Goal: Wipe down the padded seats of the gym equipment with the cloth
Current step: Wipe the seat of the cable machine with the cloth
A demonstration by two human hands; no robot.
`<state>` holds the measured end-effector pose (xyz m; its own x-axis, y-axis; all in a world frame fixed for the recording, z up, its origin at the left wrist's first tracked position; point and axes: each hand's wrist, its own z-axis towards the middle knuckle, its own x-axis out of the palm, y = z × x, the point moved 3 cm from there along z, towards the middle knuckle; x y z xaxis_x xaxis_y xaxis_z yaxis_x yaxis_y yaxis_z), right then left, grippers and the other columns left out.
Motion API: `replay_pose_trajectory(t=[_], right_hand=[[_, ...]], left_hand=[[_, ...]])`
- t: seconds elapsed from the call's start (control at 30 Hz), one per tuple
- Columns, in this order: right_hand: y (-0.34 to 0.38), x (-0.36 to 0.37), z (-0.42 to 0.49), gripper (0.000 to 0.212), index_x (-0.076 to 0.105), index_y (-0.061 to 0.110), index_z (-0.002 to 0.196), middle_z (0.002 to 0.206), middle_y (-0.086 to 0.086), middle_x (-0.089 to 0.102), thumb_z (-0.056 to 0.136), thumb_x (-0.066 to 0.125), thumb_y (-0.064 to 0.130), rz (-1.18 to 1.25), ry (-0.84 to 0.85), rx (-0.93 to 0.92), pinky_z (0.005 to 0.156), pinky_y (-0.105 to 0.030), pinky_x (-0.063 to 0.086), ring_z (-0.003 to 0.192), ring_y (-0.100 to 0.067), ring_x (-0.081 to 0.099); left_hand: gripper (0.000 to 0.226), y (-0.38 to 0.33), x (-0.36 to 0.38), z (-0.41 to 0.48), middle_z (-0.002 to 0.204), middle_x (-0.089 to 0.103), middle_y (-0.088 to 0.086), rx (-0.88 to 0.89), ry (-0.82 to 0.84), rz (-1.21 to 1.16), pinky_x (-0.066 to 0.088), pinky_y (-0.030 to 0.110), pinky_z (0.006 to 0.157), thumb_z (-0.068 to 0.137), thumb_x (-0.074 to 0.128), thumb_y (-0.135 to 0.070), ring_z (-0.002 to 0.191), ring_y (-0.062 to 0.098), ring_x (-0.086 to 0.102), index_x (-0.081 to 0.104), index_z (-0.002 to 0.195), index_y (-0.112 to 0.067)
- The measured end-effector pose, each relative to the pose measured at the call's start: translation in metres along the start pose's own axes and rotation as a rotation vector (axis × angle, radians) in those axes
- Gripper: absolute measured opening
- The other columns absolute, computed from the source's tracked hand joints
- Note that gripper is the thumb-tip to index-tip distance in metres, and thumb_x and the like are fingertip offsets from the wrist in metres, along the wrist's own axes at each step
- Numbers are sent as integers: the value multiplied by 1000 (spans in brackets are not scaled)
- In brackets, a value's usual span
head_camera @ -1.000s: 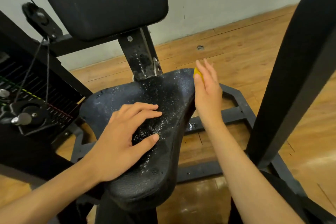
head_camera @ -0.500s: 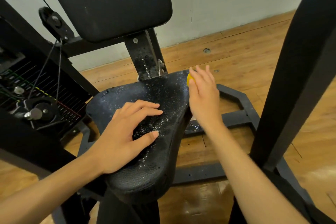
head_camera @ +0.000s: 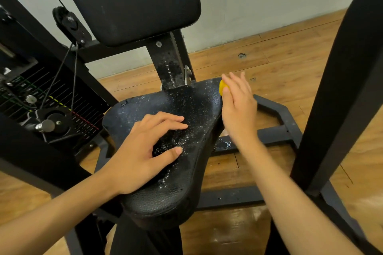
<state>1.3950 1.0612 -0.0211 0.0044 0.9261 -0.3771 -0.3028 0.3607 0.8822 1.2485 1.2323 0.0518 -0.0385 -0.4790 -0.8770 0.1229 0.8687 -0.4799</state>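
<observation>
Your left hand [head_camera: 143,151] lies flat on the padded seat [head_camera: 182,194] with its fingers spread wide and gripping nothing. That looks like a brace, steadying the pad and your lean while the other hand works.

Your right hand [head_camera: 238,109] is at the seat's far right edge, fingers straight and close together. It presses the yellow cloth [head_camera: 223,88] against the side of the pad. Only a small fold of cloth shows past the index finger; the rest sits under the palm, and your thumb is hidden. Held edge-on like that, the hand suits the rolled side wall of the pad, not its top.

The seat's long axis runs away from you. Its narrow nose points back toward your body and its wide end meets the upright post [head_camera: 170,64] under the backrest pad [head_camera: 128,2].

White flecks of moisture speckle the top, thickest between your two hands, so I judge most of the top is not yet wiped. The weight stack [head_camera: 27,97] stands to the left, well apart from the cloth.
</observation>
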Motion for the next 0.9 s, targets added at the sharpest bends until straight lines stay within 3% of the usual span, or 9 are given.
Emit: replay_pose_trajectory(t=[0.1, 0.2, 0.37, 0.43, 0.5, 0.57, 0.73, 0.8, 0.9], right_hand=[[-11, -9, 66, 33, 71, 33, 119, 131, 10, 64, 96, 49, 27, 104, 296, 196, 114, -41, 35, 129, -15, 51], [-16, -6, 86, 30, 73, 35, 112, 115, 11, 69, 92, 51, 28, 172, 478, 347, 103, -41, 46, 112, -16, 60], [-8, -4, 23, 43, 50, 26, 145, 151, 7, 45, 104, 41, 19, 163, -22, 200, 118, -26, 26, 141, -13, 36], [10, 6, -25, 47, 34, 22, 154, 163, 6, 25, 107, 34, 19, 175, -111, 139, 118, -13, 7, 152, -9, 11], [22, 16, -49, 47, 29, 18, 156, 165, 4, 17, 109, 30, 22, 135, -103, 34, 123, -21, 0, 153, -9, -5], [15, 9, -23, 45, 36, 19, 153, 163, 5, 25, 108, 31, 24, 71, -11, -2, 125, -33, 5, 153, -10, -1], [-25, -6, 71, 38, 61, 24, 135, 137, 8, 59, 103, 42, 25, 261, 189, 290, 106, -26, 37, 132, -12, 49], [-26, -3, 64, 38, 58, 23, 138, 140, 7, 57, 104, 42, 24, 268, 118, 290, 107, -25, 36, 133, -12, 48], [-11, 2, 9, 47, 33, 26, 155, 161, 6, 30, 108, 34, 27, 326, -105, 287, 119, -28, 22, 148, -10, 26]], left_hand=[[43, 0, 0, 0, 144, 48, -22, -1, -4, 7, 32, 53, 111, 93, 53, -54, 135, 14, 43, 58, 134, -39], [43, 0, 0, 0, 144, 49, -21, 2, -1, 9, 31, 53, 111, 94, 54, -53, 136, 15, 44, 59, 133, -37], [42, 1, 0, 0, 145, 49, -18, 1, 0, 8, 32, 54, 110, 94, 55, -50, 136, 18, 45, 59, 133, -37], [42, 1, -1, 1, 145, 49, -18, -1, -2, 2, 33, 55, 110, 93, 56, -50, 137, 19, 45, 59, 133, -36], [42, 0, -1, 1, 145, 50, -18, -2, -3, 6, 33, 54, 110, 93, 56, -49, 137, 19, 45, 59, 133, -36], [42, -1, -1, 0, 145, 49, -18, -9, 2, 2, 32, 54, 110, 93, 55, -50, 137, 18, 44, 59, 133, -36], [43, -3, -1, 1, 144, 50, -19, -14, 0, 20, 32, 54, 111, 93, 54, -51, 136, 15, 44, 60, 133, -35], [43, -3, -1, 0, 144, 50, -19, -12, -6, 17, 32, 55, 111, 93, 54, -51, 136, 13, 44, 60, 132, -35], [43, -3, -1, 0, 143, 50, -19, -7, -11, 11, 31, 56, 111, 92, 55, -50, 136, 14, 44, 60, 132, -35]])
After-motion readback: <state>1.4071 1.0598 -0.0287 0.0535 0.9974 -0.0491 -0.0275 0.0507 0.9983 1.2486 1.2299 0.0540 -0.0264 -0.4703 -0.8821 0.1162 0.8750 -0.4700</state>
